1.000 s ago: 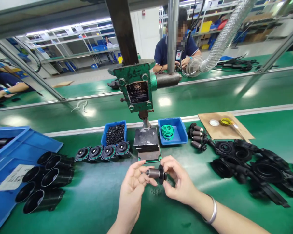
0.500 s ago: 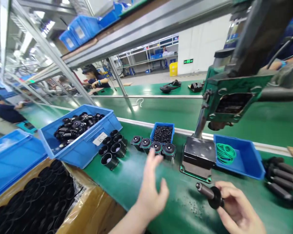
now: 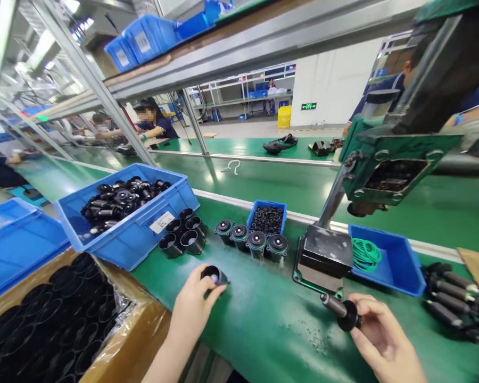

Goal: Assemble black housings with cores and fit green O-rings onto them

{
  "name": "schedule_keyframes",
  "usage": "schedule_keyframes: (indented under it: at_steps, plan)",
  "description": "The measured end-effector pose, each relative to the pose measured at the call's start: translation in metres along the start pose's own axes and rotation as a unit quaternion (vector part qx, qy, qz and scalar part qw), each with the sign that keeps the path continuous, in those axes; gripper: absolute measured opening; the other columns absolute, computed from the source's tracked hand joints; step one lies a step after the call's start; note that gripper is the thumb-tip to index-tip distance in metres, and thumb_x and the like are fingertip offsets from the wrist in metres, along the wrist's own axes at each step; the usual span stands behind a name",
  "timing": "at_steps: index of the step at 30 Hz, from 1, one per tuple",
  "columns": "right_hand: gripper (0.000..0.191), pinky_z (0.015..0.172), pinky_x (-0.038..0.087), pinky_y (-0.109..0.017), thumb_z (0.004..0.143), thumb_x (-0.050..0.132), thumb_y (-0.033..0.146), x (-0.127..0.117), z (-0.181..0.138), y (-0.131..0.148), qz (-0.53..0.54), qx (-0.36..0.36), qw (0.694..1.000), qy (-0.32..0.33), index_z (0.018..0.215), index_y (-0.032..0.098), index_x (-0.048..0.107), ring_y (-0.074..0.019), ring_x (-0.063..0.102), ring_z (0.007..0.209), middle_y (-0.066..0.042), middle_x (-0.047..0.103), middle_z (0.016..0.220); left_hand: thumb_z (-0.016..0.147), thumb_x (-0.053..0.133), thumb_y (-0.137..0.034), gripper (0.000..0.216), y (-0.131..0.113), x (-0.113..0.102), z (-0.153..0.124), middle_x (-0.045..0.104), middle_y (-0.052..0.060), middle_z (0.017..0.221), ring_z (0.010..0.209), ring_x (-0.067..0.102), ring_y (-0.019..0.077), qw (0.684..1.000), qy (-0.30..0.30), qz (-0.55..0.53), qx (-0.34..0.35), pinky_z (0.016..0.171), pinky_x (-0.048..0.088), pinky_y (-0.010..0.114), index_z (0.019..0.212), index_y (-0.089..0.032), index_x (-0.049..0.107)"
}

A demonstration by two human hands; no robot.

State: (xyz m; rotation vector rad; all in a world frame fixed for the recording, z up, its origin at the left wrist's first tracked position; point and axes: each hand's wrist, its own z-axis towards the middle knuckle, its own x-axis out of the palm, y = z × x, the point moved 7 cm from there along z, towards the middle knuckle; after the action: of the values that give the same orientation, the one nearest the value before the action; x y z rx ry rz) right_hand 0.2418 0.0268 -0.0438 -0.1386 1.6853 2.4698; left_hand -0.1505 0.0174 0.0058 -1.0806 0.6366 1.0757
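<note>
My left hand (image 3: 195,298) is closed around a black cylindrical cup (image 3: 219,276), its open mouth tilted toward me, just above or on the green bench; I cannot tell which. Between the fingers of my right hand (image 3: 379,330) is a black shaft with a round flange (image 3: 337,308), its shaft pointing up and left. Several more black cups (image 3: 191,242) stand open end up by the blue crate. To their right, a row of black housings (image 3: 257,242) with green rings and shafts in their centres stands on the bench.
A green press (image 3: 387,170) overhangs a black block (image 3: 328,247). Beside it, a blue tray (image 3: 403,266) holds green rings (image 3: 365,255). Shaft parts (image 3: 451,298) lie far right. A small blue bin (image 3: 268,205), a crate (image 3: 143,247) of shaft parts and a carton (image 3: 143,324) of cups stand around.
My left hand has moved left and down, from near the row of housings, and has taken one cup from the group. My right hand still holds the flanged shaft, barely shifted.
</note>
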Motion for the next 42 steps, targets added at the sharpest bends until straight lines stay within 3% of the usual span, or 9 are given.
schedule_keyframes:
  at_steps: [4, 9, 18, 23, 28, 32, 35, 39, 42]
  plan:
    - [0.016, 0.074, 0.053, -0.023, 0.088, 0.068, 0.025, 0.003, 0.001, 0.005, 0.021, 0.007, 1.000, 0.013, 0.099, 0.024, 0.056, -0.0182, 0.061, 0.091, -0.009, 0.056, 0.105, 0.081, 0.079, -0.048, 0.042, -0.054, 0.033, -0.013, 0.066, 0.010, 0.116, 0.102, 0.070, 0.0288, 0.996, 0.016, -0.085, 0.028, 0.085, 0.058, 0.039, 0.105, -0.023, 0.055]
    - [0.015, 0.079, 0.051, -0.025, 0.090, 0.066, 0.028, 0.004, 0.002, 0.010, 0.039, 0.021, 0.999, 0.003, 0.101, 0.024, 0.056, -0.0187, 0.058, 0.093, -0.008, 0.054, 0.105, 0.087, 0.069, -0.029, 0.083, -0.090, 0.059, -0.020, 0.053, 0.020, 0.142, 0.126, 0.060, 0.0344, 0.984, 0.069, -0.151, 0.058, 0.101, 0.053, 0.047, 0.154, -0.021, 0.020]
    - [0.017, 0.078, 0.051, -0.027, 0.089, 0.068, 0.032, 0.006, 0.005, 0.011, 0.036, 0.024, 0.999, 0.001, 0.098, 0.023, 0.057, -0.0210, 0.058, 0.094, -0.008, 0.056, 0.103, 0.071, 0.090, -0.031, 0.121, -0.074, 0.077, -0.016, 0.052, 0.013, 0.139, 0.129, 0.056, 0.0334, 0.958, 0.147, -0.247, 0.001, 0.109, 0.046, 0.053, 0.156, -0.033, 0.004]
    - [0.016, 0.077, 0.049, -0.027, 0.091, 0.066, 0.030, 0.008, 0.004, 0.010, 0.022, 0.021, 1.000, 0.002, 0.100, 0.023, 0.055, -0.0204, 0.056, 0.095, -0.008, 0.053, 0.104, 0.084, 0.076, -0.025, 0.095, -0.065, 0.077, -0.018, 0.057, 0.008, 0.127, 0.121, 0.060, 0.0295, 0.943, 0.162, -0.288, -0.031, 0.110, 0.044, 0.052, 0.155, -0.031, 0.014]
    - [0.016, 0.077, 0.048, -0.029, 0.090, 0.066, 0.029, 0.010, 0.005, 0.009, 0.034, 0.030, 0.999, 0.007, 0.099, 0.023, 0.054, -0.0213, 0.054, 0.095, -0.008, 0.052, 0.104, 0.086, 0.066, -0.015, 0.097, -0.076, 0.079, -0.021, 0.045, 0.013, 0.147, 0.140, 0.045, 0.0288, 0.884, 0.280, -0.374, 0.013, 0.119, 0.034, 0.051, 0.158, -0.032, 0.004]
    - [0.017, 0.077, 0.047, -0.028, 0.089, 0.068, 0.028, 0.012, 0.005, 0.010, 0.041, 0.028, 0.999, 0.015, 0.099, 0.024, 0.054, -0.0209, 0.054, 0.095, -0.007, 0.052, 0.104, 0.071, 0.088, -0.026, 0.122, -0.074, 0.084, -0.019, 0.047, 0.015, 0.139, 0.134, 0.048, 0.0358, 0.913, 0.234, -0.334, -0.012, 0.116, 0.033, 0.062, 0.157, -0.030, 0.002]
    - [0.019, 0.078, 0.047, -0.028, 0.088, 0.068, 0.028, 0.012, 0.004, 0.008, 0.043, 0.039, 0.998, 0.016, 0.099, 0.024, 0.053, -0.0206, 0.053, 0.094, -0.008, 0.051, 0.105, 0.082, 0.075, -0.020, 0.102, -0.079, 0.083, -0.017, 0.055, 0.010, 0.128, 0.127, 0.055, 0.0310, 0.913, 0.224, -0.342, -0.010, 0.114, 0.038, 0.058, 0.157, -0.031, 0.006]
    - [0.018, 0.080, 0.047, -0.028, 0.089, 0.067, 0.025, 0.012, 0.003, 0.011, 0.048, 0.035, 0.998, 0.018, 0.099, 0.023, 0.052, -0.0205, 0.054, 0.097, -0.008, 0.051, 0.106, 0.085, 0.064, -0.013, 0.101, -0.087, 0.077, -0.019, 0.039, 0.014, 0.154, 0.147, 0.036, 0.0303, 0.888, 0.291, -0.353, 0.038, 0.120, 0.031, 0.054, 0.158, -0.033, -0.002]
    - [0.019, 0.080, 0.048, -0.029, 0.087, 0.066, 0.023, 0.013, 0.004, 0.013, 0.051, 0.032, 0.998, 0.021, 0.099, 0.023, 0.051, -0.0203, 0.054, 0.096, -0.008, 0.050, 0.105, 0.071, 0.085, -0.026, 0.123, -0.077, 0.074, -0.016, 0.038, 0.016, 0.150, 0.144, 0.037, 0.0372, 0.918, 0.235, -0.319, 0.011, 0.119, 0.029, 0.060, 0.158, -0.031, -0.002]
